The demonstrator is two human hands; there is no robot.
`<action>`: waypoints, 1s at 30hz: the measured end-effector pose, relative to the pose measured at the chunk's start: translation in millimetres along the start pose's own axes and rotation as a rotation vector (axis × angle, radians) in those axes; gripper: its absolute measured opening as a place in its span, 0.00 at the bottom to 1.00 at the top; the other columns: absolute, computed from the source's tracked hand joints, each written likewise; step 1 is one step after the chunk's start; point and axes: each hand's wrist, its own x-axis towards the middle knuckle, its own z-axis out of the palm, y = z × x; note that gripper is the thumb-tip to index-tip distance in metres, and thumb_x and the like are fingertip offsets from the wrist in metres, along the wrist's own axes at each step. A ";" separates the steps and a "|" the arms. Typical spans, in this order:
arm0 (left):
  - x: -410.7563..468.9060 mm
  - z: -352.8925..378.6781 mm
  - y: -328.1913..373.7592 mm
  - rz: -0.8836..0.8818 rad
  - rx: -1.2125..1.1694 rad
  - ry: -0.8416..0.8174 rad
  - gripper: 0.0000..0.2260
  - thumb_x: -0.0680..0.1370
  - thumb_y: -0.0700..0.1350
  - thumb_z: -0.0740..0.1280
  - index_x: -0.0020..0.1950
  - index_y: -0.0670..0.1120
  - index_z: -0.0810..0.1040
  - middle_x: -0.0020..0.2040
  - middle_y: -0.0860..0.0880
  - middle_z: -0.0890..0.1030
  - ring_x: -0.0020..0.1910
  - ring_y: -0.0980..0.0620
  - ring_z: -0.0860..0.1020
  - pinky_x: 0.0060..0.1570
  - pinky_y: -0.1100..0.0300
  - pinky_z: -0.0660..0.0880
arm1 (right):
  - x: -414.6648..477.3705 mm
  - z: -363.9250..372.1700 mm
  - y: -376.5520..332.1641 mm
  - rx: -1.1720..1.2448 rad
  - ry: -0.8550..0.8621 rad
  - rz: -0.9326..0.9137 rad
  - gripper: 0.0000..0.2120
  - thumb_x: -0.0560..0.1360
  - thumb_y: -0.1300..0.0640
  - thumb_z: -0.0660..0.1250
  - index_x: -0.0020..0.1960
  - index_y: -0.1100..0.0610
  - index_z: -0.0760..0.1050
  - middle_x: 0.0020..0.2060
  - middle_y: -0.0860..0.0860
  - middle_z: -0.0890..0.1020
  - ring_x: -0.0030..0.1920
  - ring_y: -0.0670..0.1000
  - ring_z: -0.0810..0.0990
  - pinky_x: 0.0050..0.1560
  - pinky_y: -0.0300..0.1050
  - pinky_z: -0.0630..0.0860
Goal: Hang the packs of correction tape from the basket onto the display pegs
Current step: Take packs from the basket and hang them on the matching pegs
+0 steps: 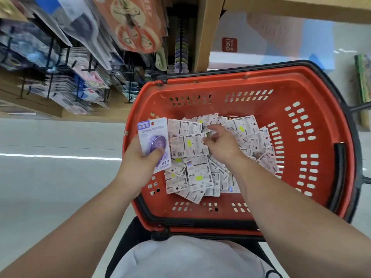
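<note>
Basket (220,109) of tape packs (200,173) (mostly backs up), purple pack (152,135) in left fingers (158,153), white pack (186,146) between right fingers (208,140)

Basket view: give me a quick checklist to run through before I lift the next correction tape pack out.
1. Left hand holds the purple pack, thumb across its front: ok.
2. Right hand has the face-down pack by its right edge, fingers curled on it: ok.
3. That pack lies on top of the pile, nothing over it: ok.
4. Red basket sits steady: cannot tell.
5. Free display pegs to hang on: cannot tell, blurred.
</note>
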 end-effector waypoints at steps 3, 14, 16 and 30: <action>-5.4 -9.2 3.8 -0.086 -0.103 0.004 0.16 0.82 0.39 0.70 0.68 0.53 0.79 0.57 0.52 0.87 0.55 0.51 0.87 0.54 0.51 0.82 | 8.7 14.7 6.1 -0.142 -0.079 -0.018 0.16 0.80 0.56 0.69 0.65 0.49 0.69 0.39 0.53 0.77 0.33 0.51 0.76 0.38 0.46 0.72; -5.2 -10.4 16.2 -0.100 -0.095 0.025 0.12 0.82 0.39 0.70 0.63 0.51 0.82 0.54 0.50 0.88 0.51 0.48 0.88 0.51 0.49 0.85 | -2.0 -8.8 -6.8 -0.149 -0.136 -0.045 0.16 0.77 0.64 0.69 0.64 0.54 0.82 0.53 0.51 0.85 0.40 0.43 0.81 0.37 0.31 0.71; -4.8 -7.9 19.6 -0.079 -0.049 0.027 0.11 0.82 0.40 0.71 0.63 0.52 0.81 0.55 0.51 0.88 0.51 0.49 0.87 0.52 0.47 0.85 | -2.7 -18.7 -8.4 -0.234 -0.038 -0.121 0.11 0.76 0.63 0.73 0.56 0.54 0.86 0.44 0.48 0.85 0.36 0.41 0.81 0.32 0.27 0.68; -7.8 33.6 21.2 -0.173 -0.218 -0.361 0.17 0.83 0.57 0.65 0.70 0.54 0.79 0.64 0.50 0.85 0.65 0.47 0.82 0.67 0.43 0.76 | -40.1 -33.5 -39.9 -0.044 -0.078 -0.417 0.10 0.76 0.55 0.75 0.37 0.54 0.79 0.29 0.50 0.79 0.31 0.54 0.80 0.37 0.51 0.77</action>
